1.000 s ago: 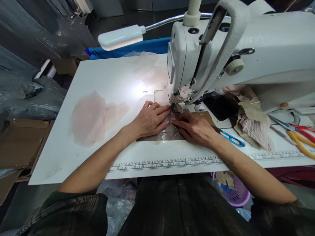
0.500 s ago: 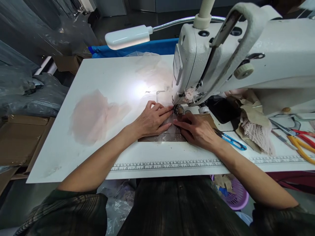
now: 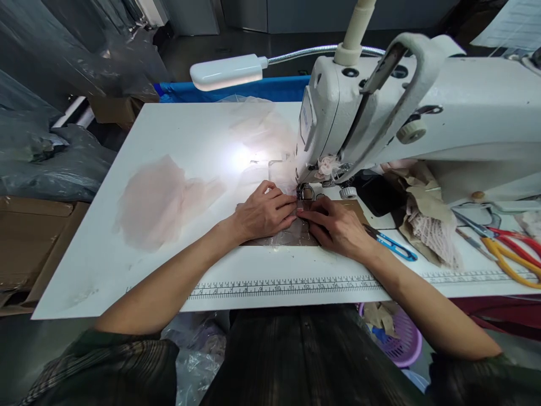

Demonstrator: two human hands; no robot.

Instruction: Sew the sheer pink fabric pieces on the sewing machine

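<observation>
Just in front of the presser foot (image 3: 305,192) of a white sewing machine (image 3: 327,113), both my hands work on a piece of sheer fabric (image 3: 296,235). My left hand (image 3: 266,211) is on its left side, fingers bent and drawn together, thumb close to the forefinger, gripping the fabric. From the right, my right hand (image 3: 336,225) pinches the fabric between thumb and forefinger, its other fingers curled under. The fingertips of both hands nearly meet. A brown plate (image 3: 353,210) shows beneath the right hand. Fabric directly under the foot is hard to make out.
Pale pink sheer fabric (image 3: 152,203) lies on the left of the white table (image 3: 101,270), with more (image 3: 262,124) behind. Blue thread snips (image 3: 395,247), cloth scraps (image 3: 431,225) and yellow-and-red-handled scissors (image 3: 502,259) are at right. A lamp (image 3: 228,72) hangs above; a printed ruler (image 3: 279,287) runs along the front.
My left hand's fingers have gone from stretched out to more bent, with the thumb drawn in. My right hand stays nearly in place. The whole view has shifted slightly.
</observation>
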